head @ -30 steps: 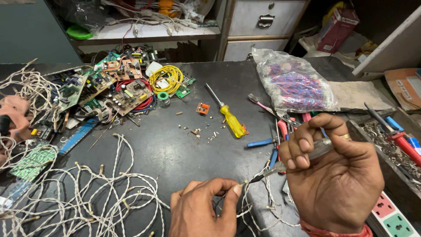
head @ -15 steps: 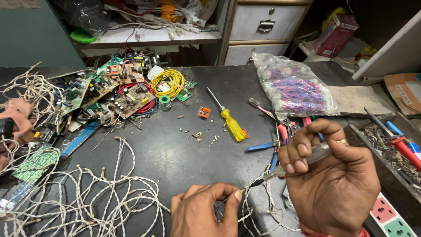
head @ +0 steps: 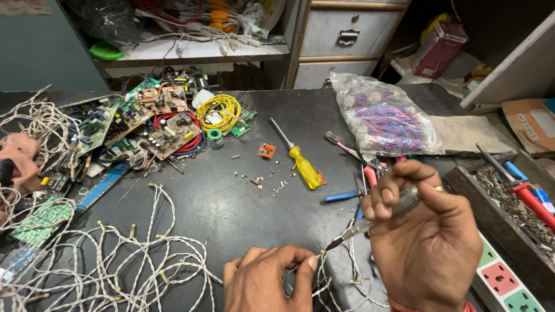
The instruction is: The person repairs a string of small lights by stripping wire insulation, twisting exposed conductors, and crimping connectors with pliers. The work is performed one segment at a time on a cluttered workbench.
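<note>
Fingers of the right hand are clamped pen-style round a soldering iron, tip angled down for control right at the left hand, whose fingertips pinch a twisted white wire steady, yellow screwdriver lying beyond them.

A dark, scuffed worktop fills the foreground, lit evenly from above. Behind it stands a pale shelf heaped with cables beside a grey-white drawer unit with a metal handle, while a teal wall panel closes the left side. The right corner falls into shadow.
</note>
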